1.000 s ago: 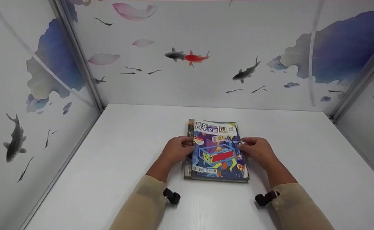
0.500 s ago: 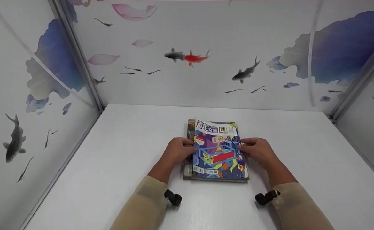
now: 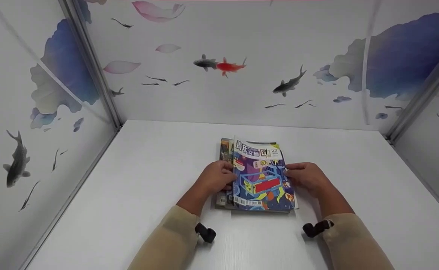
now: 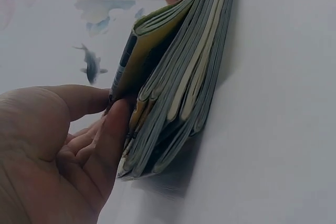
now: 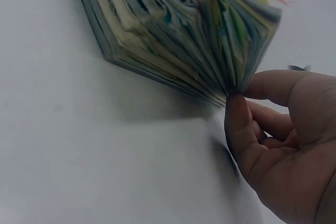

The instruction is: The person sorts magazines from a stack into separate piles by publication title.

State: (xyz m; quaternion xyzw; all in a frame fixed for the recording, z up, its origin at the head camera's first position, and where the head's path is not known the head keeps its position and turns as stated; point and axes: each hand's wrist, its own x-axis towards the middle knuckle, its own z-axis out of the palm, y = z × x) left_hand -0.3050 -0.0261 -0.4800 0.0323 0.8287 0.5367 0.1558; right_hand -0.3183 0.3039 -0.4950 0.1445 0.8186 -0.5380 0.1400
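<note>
A stack of several magazines (image 3: 224, 202) lies on the white table, its spines to the left. The top magazine (image 3: 262, 183), with a purple and blue cover, sits shifted right, its left spine side raised off those below. My left hand (image 3: 215, 177) pinches that spine; in the left wrist view the thumb is on the cover side and a finger (image 4: 116, 121) is underneath. At the opposite edge, my right hand (image 3: 306, 176) pinches page edges between thumb and finger. The right wrist view shows the pages (image 5: 231, 51) drawn together at the fingertips; how many magazines it holds is hard to tell.
White panels (image 3: 242, 101) printed with fish and petals enclose the table (image 3: 159, 150) at the back and sides. Metal posts (image 3: 95, 63) stand at the corners. Small black devices (image 3: 206, 233) sit at both sleeve cuffs.
The top magazine has slid right over the stack, and its left side has risen, baring more of the covers below. Both hands have moved slightly right with it.
</note>
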